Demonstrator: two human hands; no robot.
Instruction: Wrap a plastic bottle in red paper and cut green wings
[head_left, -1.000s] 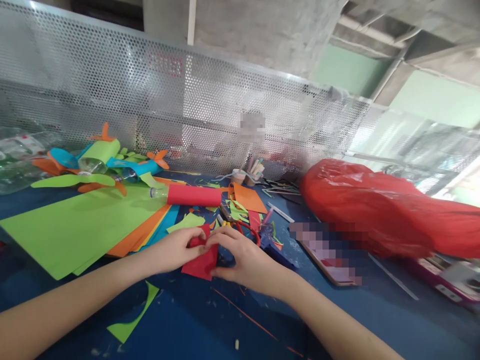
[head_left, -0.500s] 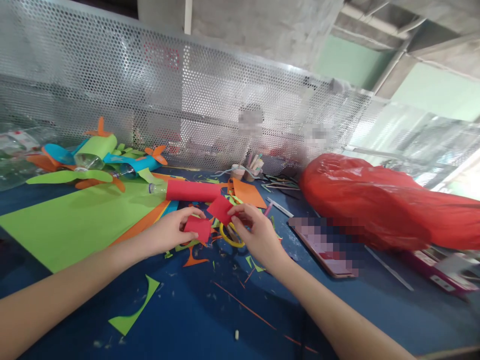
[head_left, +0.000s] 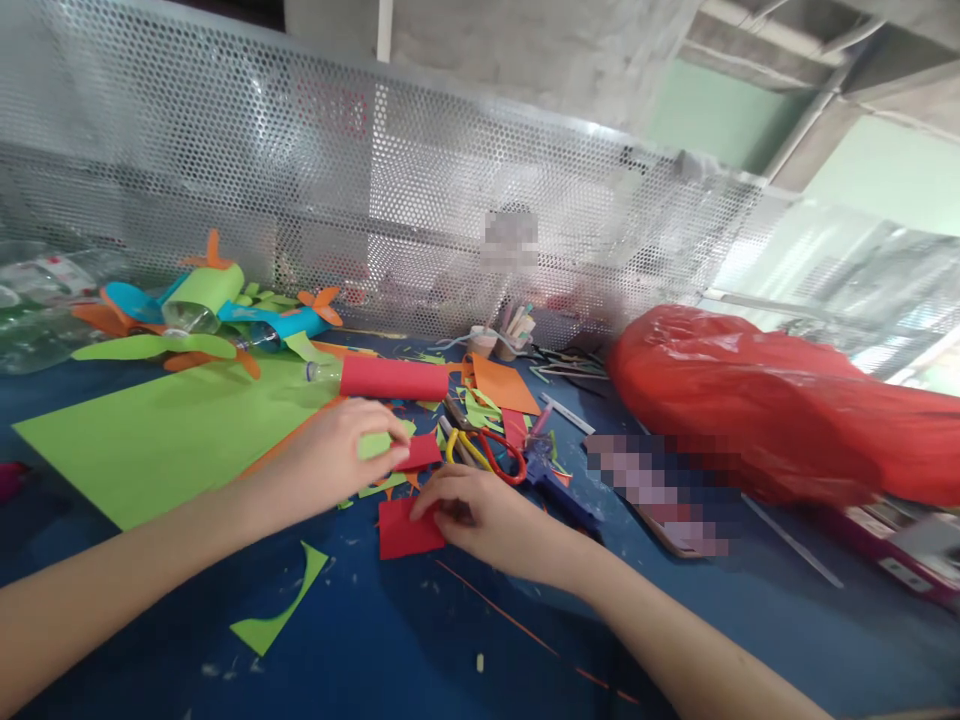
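My left hand pinches a small red paper piece between thumb and fingers, over the scraps. Lower and closer to me, my right hand has its curled fingers on the right side of a second red paper piece, which looks flat on or just above the table. Behind my hands lies a plastic bottle wrapped in red paper, its neck pointing left. Scissors with yellow handles and a red-handled pair lie just beyond my right hand, beside a dark blue tool like a glue gun.
A large green sheet covers the left of the blue table. Paper-and-bottle models with propellers stand behind it. On the right are a phone and a red plastic bag. Cups of sticks stand near the mesh screen.
My right hand has lowered its red piece toward me, away from the left one. The left hand has risen slightly with its piece. The scissors and blue tool are now uncovered.
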